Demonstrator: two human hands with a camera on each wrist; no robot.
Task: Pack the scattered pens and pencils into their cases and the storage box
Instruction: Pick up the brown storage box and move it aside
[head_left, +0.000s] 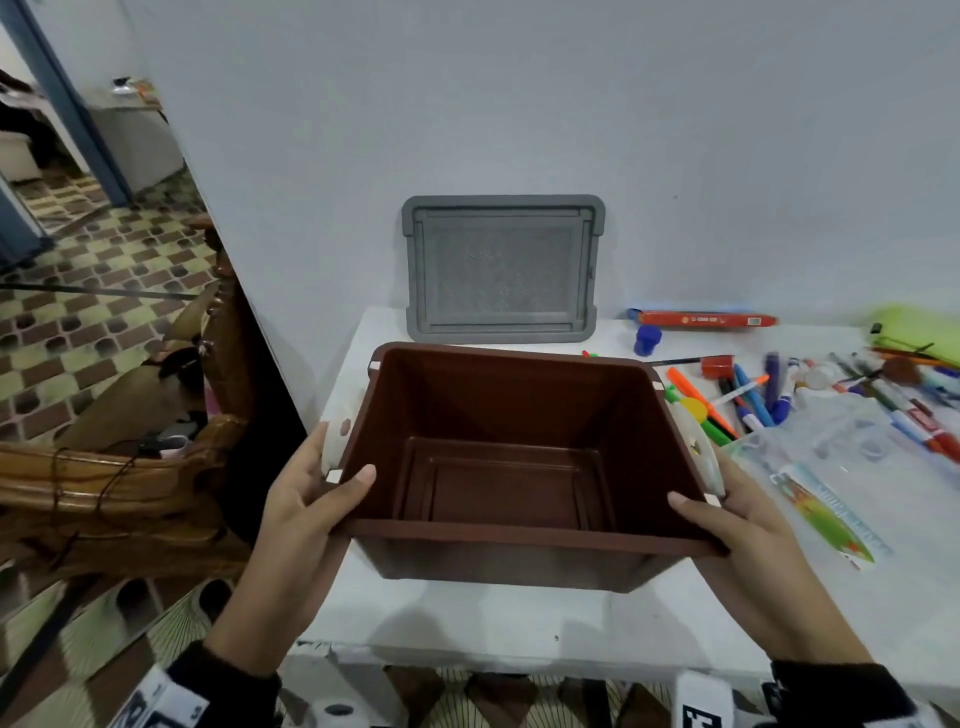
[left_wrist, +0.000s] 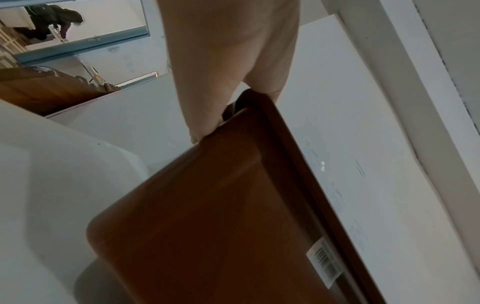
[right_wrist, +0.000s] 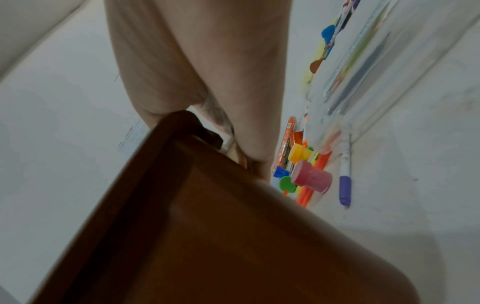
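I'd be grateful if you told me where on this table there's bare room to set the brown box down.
The left hand and right hand hold the brown box at its rim. Bare table lies beneath and in front of it, to the near edge. A narrow strip stays free before the grey lid. The right is crowded: markers, ruler.

Brown box (head_left: 498, 415) — grey lid (head_left: 501, 267) — checkered floor (head_left: 93, 291).

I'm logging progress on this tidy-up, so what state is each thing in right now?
Storage box: open, empty, gripped at both near corners.
Grey lid: off the box, leaning upright against the wall.
Left hand: grips the box's left rim.
Right hand: grips the box's right rim.
Pens and markers: loose on the table, unpacked.
Green pencil case: on the table; open or closed unclear.
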